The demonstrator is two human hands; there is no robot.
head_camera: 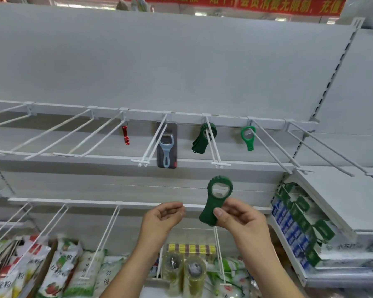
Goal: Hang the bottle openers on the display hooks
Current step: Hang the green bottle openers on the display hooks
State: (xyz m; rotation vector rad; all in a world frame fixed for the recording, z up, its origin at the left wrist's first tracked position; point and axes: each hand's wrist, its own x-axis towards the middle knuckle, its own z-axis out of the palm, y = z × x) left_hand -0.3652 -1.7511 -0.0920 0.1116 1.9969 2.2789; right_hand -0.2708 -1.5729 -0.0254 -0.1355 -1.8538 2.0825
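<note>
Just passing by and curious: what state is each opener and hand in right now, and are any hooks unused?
Held opener: upright, ring up, not on a hook.
Right hand: pinches the held opener's handle.
Left hand: loosely curled, holds nothing.
Red opener: hanging.
Blue opener: hanging, on its card.
Green bunch: hanging together on one hook.
Light green opener: hanging.
Left hooks: bare.

Dark-green ridged opener (216, 202) — white hooks (213, 145)
</note>
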